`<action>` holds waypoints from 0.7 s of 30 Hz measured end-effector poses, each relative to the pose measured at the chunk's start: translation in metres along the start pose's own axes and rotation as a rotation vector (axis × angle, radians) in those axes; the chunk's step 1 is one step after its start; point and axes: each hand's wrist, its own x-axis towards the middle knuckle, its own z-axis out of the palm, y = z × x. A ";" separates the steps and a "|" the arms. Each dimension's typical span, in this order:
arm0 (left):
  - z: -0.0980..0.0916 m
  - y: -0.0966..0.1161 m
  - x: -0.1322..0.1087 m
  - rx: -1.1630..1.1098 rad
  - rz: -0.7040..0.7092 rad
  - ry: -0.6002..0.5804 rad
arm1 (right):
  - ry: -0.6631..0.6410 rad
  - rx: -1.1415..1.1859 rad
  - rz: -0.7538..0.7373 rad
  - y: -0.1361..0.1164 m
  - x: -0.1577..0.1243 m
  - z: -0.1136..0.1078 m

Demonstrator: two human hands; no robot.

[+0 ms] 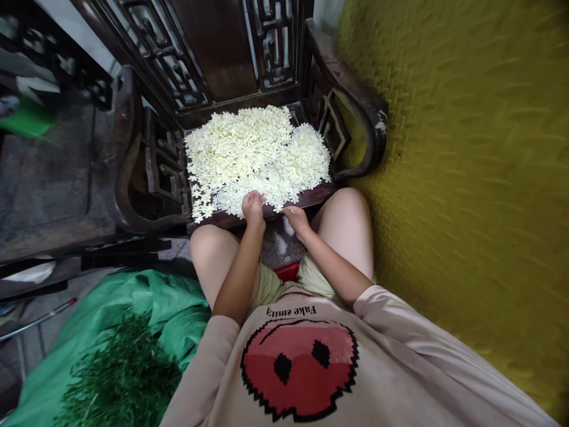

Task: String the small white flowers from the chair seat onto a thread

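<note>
A heap of small white flowers (255, 154) covers the seat of a dark carved wooden chair (355, 112) in front of my knees. My left hand (253, 206) rests at the near edge of the heap, fingers curled down into the flowers. My right hand (294, 216) is just to the right of it at the seat's front edge, fingers pinched together on something small that I cannot make out.
A yellow textured wall (471, 178) rises on the right. At lower left lies a green sheet (146, 308) with a pile of green stems (120, 379) on it. Dark wooden furniture (53, 178) stands at the left.
</note>
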 end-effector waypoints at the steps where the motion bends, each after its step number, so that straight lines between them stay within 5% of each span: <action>1: 0.009 0.005 0.006 0.013 0.038 -0.033 | 0.000 0.009 -0.001 0.000 0.000 0.000; 5: 0.023 0.015 0.011 0.148 0.111 -0.110 | 0.022 0.019 -0.019 -0.001 0.003 -0.005; 10: -0.024 0.000 -0.029 0.474 0.317 -0.334 | -0.047 -0.083 -0.162 -0.008 0.001 -0.007; 15: -0.059 -0.011 -0.064 0.584 0.415 -0.273 | -0.224 -0.201 -0.262 -0.017 -0.008 0.000; 21: -0.054 -0.011 -0.066 0.630 0.507 -0.217 | -0.261 -0.285 -0.343 -0.015 -0.012 -0.003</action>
